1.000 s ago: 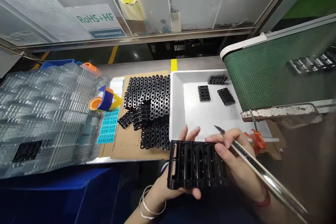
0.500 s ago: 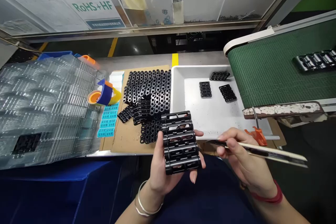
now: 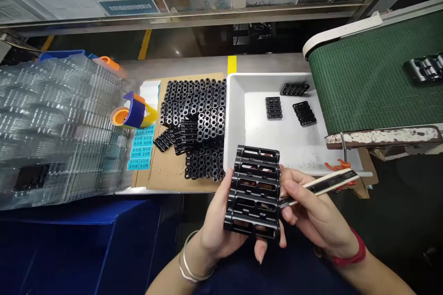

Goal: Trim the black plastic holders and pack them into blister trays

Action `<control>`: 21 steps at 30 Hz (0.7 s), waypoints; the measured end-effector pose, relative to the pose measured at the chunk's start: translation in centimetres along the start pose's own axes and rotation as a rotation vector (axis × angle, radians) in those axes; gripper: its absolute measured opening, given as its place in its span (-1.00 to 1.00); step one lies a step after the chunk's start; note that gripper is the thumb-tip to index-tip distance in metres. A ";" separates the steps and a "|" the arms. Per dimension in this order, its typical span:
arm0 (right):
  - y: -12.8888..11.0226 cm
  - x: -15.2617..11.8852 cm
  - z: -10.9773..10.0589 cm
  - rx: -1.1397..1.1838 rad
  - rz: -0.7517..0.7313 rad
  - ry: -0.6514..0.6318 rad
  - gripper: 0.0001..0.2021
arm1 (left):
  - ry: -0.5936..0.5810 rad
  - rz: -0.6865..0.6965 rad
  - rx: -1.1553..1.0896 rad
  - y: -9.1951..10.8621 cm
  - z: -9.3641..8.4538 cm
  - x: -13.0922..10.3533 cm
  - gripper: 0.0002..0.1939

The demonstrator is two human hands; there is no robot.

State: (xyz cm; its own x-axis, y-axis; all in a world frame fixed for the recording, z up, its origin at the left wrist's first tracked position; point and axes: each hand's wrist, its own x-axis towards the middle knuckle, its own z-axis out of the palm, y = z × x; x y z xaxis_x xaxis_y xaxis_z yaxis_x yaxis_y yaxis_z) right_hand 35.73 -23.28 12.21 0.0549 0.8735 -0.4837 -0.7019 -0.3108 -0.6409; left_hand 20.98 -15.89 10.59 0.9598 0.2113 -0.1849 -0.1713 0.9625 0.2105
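My left hand (image 3: 221, 221) is closed around a black plastic battery-holder-like frame (image 3: 254, 193) with several slotted rows, held tilted in front of my body. In my right hand (image 3: 313, 212) is a slim cream-and-black utility knife (image 3: 330, 182), its handle pointing up and to the right. The knife's dark tip meets the right edge of the frame, and fingers partly hide it. More black frames (image 3: 194, 106) are stacked in rows on a cardboard sheet (image 3: 162, 177). A few loose ones (image 3: 185, 136) lie tilted against the front of the stack.
A white tray (image 3: 256, 140) holds three black frames (image 3: 304, 113). On the right, a green conveyor belt (image 3: 367, 73) carries another part (image 3: 427, 68). Clear plastic trays (image 3: 69, 124) are piled on the left, beside a tape roll (image 3: 129, 113) and blue labels (image 3: 140, 152).
The frame in my left hand has shifted right and tilted. My right hand has brought the knife tip to the frame's edge, and the knife handle has swung upward. The camera view has moved slightly.
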 end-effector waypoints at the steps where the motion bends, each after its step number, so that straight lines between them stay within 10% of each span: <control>1: 0.0 0.0 0.1 -0.004 0.000 0.012 -0.64 | -0.003 0.003 0.001 -0.1 -0.1 0.1 -0.12; 21: -0.4 -0.1 0.2 -0.084 0.032 0.065 -0.61 | -0.059 -0.086 -0.105 0.2 -1.0 0.3 -0.07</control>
State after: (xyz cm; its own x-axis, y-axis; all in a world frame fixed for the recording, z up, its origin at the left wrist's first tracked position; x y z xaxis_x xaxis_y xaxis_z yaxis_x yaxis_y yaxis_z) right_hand 35.91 -23.15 12.63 0.0814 0.8371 -0.5409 -0.6420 -0.3711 -0.6709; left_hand 21.00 -15.42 9.59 0.9828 0.1203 -0.1400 -0.1078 0.9897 0.0938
